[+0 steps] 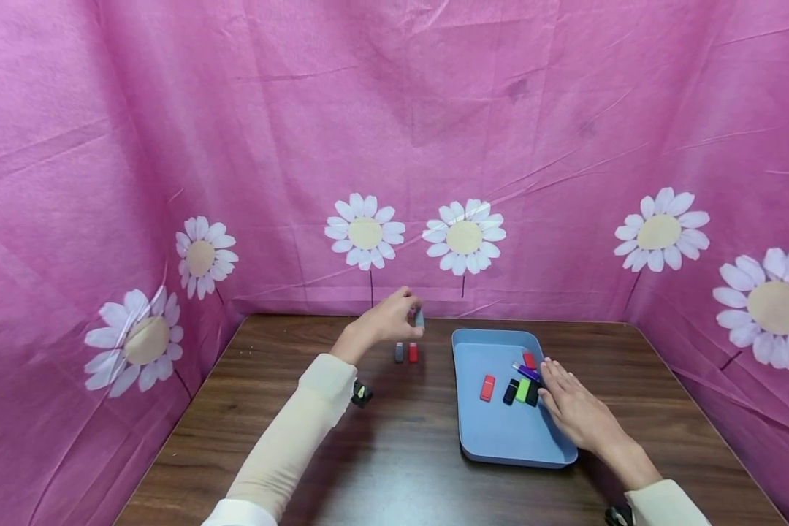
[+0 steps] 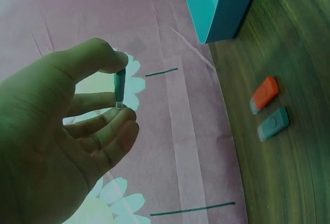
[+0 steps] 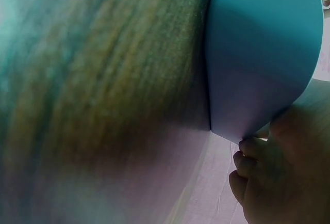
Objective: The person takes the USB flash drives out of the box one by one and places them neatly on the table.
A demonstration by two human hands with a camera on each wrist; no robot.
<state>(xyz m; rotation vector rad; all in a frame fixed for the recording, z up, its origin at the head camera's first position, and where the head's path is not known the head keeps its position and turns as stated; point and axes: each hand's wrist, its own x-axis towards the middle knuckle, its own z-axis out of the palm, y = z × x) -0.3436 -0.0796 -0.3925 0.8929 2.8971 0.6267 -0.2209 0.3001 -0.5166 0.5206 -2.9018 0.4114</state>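
My left hand [image 1: 391,315] is raised above the back of the table, pinching a grey USB flash drive [image 2: 119,85] between thumb and fingers, its metal plug against a fingertip. On the table below it, a grey flash drive [image 1: 399,353] and a red flash drive [image 1: 413,353] stand side by side. My right hand [image 1: 575,408] rests on the right rim of the blue tray [image 1: 493,442], fingers fairly straight. Inside the tray lie a red drive [image 1: 487,388], a purple drive [image 1: 527,372], a lime green drive [image 1: 522,390] and several others, some partly behind the right hand.
The brown wooden table [image 1: 256,409] ends at the back against a pink curtain [image 1: 394,109] printed with white flowers. More of the curtain hangs along both sides. The tray's raised walls stand to the right of the two loose drives.
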